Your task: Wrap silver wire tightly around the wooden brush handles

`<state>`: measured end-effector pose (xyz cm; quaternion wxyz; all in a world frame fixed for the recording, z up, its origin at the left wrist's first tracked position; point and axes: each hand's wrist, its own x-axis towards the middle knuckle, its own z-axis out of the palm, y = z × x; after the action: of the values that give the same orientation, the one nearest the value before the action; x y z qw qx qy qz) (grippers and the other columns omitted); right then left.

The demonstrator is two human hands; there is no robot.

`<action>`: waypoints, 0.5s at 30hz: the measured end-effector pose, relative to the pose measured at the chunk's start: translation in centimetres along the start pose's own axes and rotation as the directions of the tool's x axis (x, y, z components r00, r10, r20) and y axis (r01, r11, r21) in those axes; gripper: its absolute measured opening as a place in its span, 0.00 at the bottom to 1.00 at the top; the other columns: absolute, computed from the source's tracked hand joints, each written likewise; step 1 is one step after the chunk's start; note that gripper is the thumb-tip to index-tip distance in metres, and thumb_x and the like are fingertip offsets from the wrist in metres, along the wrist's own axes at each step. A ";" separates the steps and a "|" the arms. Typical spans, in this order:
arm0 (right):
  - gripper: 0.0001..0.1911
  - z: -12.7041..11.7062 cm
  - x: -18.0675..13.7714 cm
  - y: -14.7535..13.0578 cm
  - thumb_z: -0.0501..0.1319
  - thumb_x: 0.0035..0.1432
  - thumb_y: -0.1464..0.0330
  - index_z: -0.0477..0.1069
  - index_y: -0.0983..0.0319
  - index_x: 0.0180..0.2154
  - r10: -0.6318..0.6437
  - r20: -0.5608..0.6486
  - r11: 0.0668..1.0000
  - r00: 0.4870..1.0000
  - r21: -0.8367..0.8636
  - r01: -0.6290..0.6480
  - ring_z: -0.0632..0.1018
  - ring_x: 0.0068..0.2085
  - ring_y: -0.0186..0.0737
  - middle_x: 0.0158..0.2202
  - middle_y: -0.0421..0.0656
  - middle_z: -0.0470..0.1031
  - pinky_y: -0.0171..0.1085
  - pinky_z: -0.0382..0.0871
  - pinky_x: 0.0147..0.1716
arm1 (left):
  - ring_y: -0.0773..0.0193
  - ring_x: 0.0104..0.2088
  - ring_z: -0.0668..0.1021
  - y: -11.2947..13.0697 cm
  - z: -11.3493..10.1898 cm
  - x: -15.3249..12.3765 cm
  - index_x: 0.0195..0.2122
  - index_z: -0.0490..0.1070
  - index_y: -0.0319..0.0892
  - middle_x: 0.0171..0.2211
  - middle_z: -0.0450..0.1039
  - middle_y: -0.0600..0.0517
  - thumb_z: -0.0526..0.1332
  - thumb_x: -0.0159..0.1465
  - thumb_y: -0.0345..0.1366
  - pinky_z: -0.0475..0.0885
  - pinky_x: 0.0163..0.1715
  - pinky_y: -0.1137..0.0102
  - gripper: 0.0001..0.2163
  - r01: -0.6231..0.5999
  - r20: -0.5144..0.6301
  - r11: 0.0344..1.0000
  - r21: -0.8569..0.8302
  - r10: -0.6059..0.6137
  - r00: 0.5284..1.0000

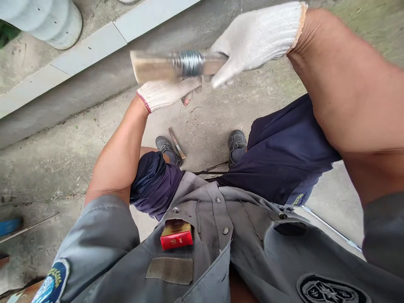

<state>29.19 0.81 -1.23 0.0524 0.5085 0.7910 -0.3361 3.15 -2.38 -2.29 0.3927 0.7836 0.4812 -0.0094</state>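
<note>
A flat wooden piece [150,66] with a coil of thin wire [188,63] wound round its middle is held up in front of me. My right hand [255,38], in a white knit glove, grips its right end. Just under the coil, my left hand [167,93], also gloved, has its fingers closed in a pinch; whether it holds the wire end I cannot make out. Both arms are bare below grey short sleeves.
Concrete ground lies below, with my two grey shoes [236,141] and a small stick-like tool [176,144] between them. A grey pipe [53,21] and a pale kerb [91,46] run at upper left. A thin metal rod [331,227] lies at right. A red pack [176,236] sits in my shirt pocket.
</note>
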 end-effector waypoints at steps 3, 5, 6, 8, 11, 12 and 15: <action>0.22 -0.7 -0.6 -2.0 0.67 0.59 0.51 0.86 0.63 0.41 0.023 -0.131 0.992 0.991 -0.120 -0.039 0.69 0.19 0.32 0.17 0.37 0.69 0.35 0.59 0.28 | 0.56 0.42 0.80 0.8 0.3 -0.4 0.36 0.83 0.44 0.34 0.83 0.49 0.55 0.77 0.48 0.73 0.48 0.63 0.21 -0.069 -0.018 0.997 0.042 0.070 0.997; 0.22 -0.8 -0.1 -2.3 0.64 0.58 0.55 0.85 0.66 0.39 0.077 -0.212 0.980 0.974 -0.166 -0.113 0.77 0.24 0.40 0.20 0.43 0.73 0.39 0.66 0.32 | 0.57 0.40 0.78 1.0 0.4 -0.6 0.38 0.84 0.44 0.33 0.83 0.50 0.55 0.77 0.48 0.72 0.48 0.63 0.21 -0.065 -0.014 0.996 0.069 0.066 0.998; 0.23 -0.8 0.3 -2.2 0.62 0.59 0.55 0.85 0.69 0.39 0.087 -0.248 0.966 0.965 -0.214 -0.142 0.81 0.29 0.46 0.24 0.48 0.78 0.41 0.70 0.35 | 0.57 0.39 0.77 1.0 0.5 -0.7 0.38 0.84 0.45 0.32 0.83 0.51 0.56 0.77 0.47 0.72 0.48 0.63 0.20 -0.064 -0.008 0.995 0.083 0.065 0.998; 0.27 -0.6 1.3 -1.6 0.62 0.61 0.56 0.84 0.75 0.44 0.110 -0.290 0.915 0.951 -0.345 -0.211 0.85 0.41 0.60 0.37 0.61 0.83 0.48 0.74 0.41 | 0.57 0.37 0.75 1.1 0.5 -0.8 0.39 0.85 0.47 0.32 0.83 0.52 0.57 0.76 0.48 0.72 0.48 0.62 0.18 -0.064 -0.003 0.992 0.109 0.065 0.998; 0.26 0.4 2.6 -0.5 0.63 0.62 0.64 0.82 0.77 0.53 0.187 -0.237 0.809 0.953 -0.514 -0.286 0.84 0.52 0.65 0.49 0.66 0.83 0.54 0.75 0.47 | 0.57 0.36 0.74 1.2 0.2 -0.8 0.42 0.85 0.46 0.32 0.83 0.52 0.57 0.75 0.47 0.71 0.47 0.62 0.18 -0.072 -0.025 0.988 0.134 0.076 0.997; 0.24 0.8 2.9 -0.1 0.63 0.61 0.66 0.82 0.76 0.53 0.218 -0.195 0.787 0.956 -0.544 -0.291 0.84 0.53 0.63 0.49 0.64 0.83 0.54 0.75 0.48 | 0.57 0.36 0.75 1.2 0.1 -0.7 0.42 0.85 0.45 0.31 0.82 0.51 0.56 0.75 0.46 0.70 0.46 0.62 0.18 -0.069 -0.040 0.987 0.148 0.076 0.996; 0.15 2.3 3.6 1.1 0.68 0.59 0.67 0.82 0.77 0.37 0.231 -0.093 0.870 0.969 -0.427 -0.248 0.83 0.52 0.60 0.42 0.61 0.84 0.55 0.73 0.54 | 0.56 0.35 0.77 1.0 -0.3 -0.6 0.36 0.83 0.44 0.30 0.80 0.50 0.55 0.74 0.43 0.70 0.44 0.63 0.18 -0.069 -0.077 0.977 0.204 0.086 0.993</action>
<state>27.79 2.51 -5.02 0.1904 0.5845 0.7776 -0.1321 3.54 -2.87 -1.26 0.2908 0.8371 0.4633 -0.0092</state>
